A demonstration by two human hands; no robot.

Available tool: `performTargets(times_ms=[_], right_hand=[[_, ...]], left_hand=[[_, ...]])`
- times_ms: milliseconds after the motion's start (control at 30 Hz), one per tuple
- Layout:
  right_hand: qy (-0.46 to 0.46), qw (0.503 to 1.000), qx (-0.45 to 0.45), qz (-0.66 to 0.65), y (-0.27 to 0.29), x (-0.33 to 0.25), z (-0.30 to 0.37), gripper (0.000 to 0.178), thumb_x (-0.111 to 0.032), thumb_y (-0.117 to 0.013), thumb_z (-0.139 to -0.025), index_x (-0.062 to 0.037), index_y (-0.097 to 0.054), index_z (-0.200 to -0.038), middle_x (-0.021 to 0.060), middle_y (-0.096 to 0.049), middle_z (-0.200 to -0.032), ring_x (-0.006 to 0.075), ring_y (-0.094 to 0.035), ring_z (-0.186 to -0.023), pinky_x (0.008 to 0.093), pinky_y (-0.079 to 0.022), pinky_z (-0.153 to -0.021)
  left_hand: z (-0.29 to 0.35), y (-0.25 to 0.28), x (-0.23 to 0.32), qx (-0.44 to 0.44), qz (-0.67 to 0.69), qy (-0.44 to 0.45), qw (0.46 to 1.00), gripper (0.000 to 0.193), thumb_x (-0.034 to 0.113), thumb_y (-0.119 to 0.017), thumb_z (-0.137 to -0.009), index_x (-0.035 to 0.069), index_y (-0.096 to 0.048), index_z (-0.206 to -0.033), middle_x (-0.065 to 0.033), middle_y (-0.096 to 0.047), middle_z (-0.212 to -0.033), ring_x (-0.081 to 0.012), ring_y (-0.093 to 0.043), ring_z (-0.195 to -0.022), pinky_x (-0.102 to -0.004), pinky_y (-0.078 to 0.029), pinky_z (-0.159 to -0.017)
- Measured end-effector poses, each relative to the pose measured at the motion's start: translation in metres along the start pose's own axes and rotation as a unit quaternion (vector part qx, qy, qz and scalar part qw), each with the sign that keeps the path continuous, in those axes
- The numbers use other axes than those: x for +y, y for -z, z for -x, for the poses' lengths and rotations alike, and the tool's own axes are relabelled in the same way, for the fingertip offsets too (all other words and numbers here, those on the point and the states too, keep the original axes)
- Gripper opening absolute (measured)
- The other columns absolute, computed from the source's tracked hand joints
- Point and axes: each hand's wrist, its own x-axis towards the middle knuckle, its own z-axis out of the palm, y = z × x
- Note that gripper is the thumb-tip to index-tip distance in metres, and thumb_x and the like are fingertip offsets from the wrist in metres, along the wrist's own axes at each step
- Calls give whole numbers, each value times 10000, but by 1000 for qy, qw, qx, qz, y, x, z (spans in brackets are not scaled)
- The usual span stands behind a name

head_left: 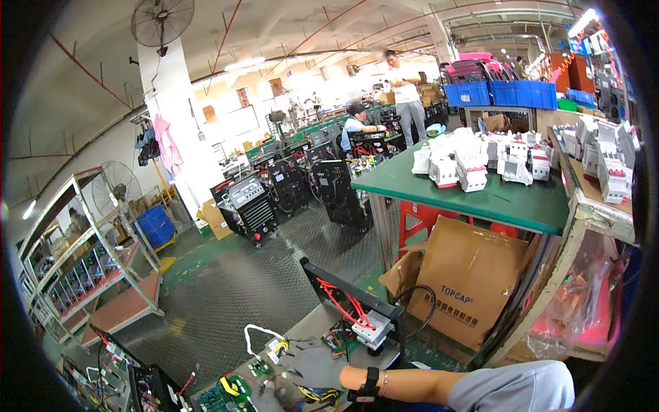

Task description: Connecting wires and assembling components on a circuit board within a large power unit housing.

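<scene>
The person's right hand (312, 366), which is wearing a grey glove, is reaching over a grey surface (307, 325); its fingers are pointing to the left, and one cannot tell whether they are grasping something. The left hand (272, 394) is appearing only as a blurred grey shape near the lower edge, so its grip cannot be told either. Yellow and black wires (320, 395) are lying just below the right hand, and a green circuit board (226, 397) is lying left of the left hand. A white cable (249, 332) is curving beyond the hands. Nearby, red wires (351, 307) are running to a silver metal block (373, 331) beside a black panel (392, 314).
</scene>
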Motion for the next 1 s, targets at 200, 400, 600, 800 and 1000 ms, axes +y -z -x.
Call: performTargets(times_ms=[200,400,600,800,1000], right_hand=[[-1,1000,-7,-9,-1,-2,1,416,-433,-516,-875,-138,-560,-1165,129,-566,-1065,288,-551,-1047,443,-408,-847],[3,997,64,-33,1,0,4,310,-369,-590,-826,-119,-608,-1007,94,-562,-995,290,-548,-984,465,-443,-783],[-7,997,30,-70,1,-4,1,316,-364,-600,-814,-103,-607,-993,108,-564,-1000,290,-552,-1010,432,-479,-777],[9,1000,11,-23,-2,0,0,375,-408,-555,-862,-126,-582,-1108,121,-558,-1054,304,-573,-1003,417,-499,-743],[11,995,67,-69,-14,1,-3,236,-309,-620,-778,-129,-614,-932,107,-568,-979,289,-576,-942,461,-453,-688]], left_hand=[[9,5,17,-42,-281,-270,920,248,185,-571,-919,20,-607,-1100,-73,-617,-1018,-178,-586,-860,-280,-505,-713],[33,-14,59,15,108,24,994,223,165,-562,-921,4,-602,-1069,-53,-620,-963,-156,-582,-866,-269,-492,-733],[41,-11,65,25,106,16,994,238,146,-556,-934,3,-575,-1123,-60,-604,-1005,-142,-578,-880,-269,-495,-777],[48,-17,74,23,34,-50,998,236,118,-558,-932,-5,-582,-1133,-56,-601,-978,-127,-575,-833,-235,-499,-703],[32,7,52,65,-56,-126,988,272,99,-563,-913,-1,-587,-1164,-19,-608,-839,-81,-548,-679,-188,-443,-577]])
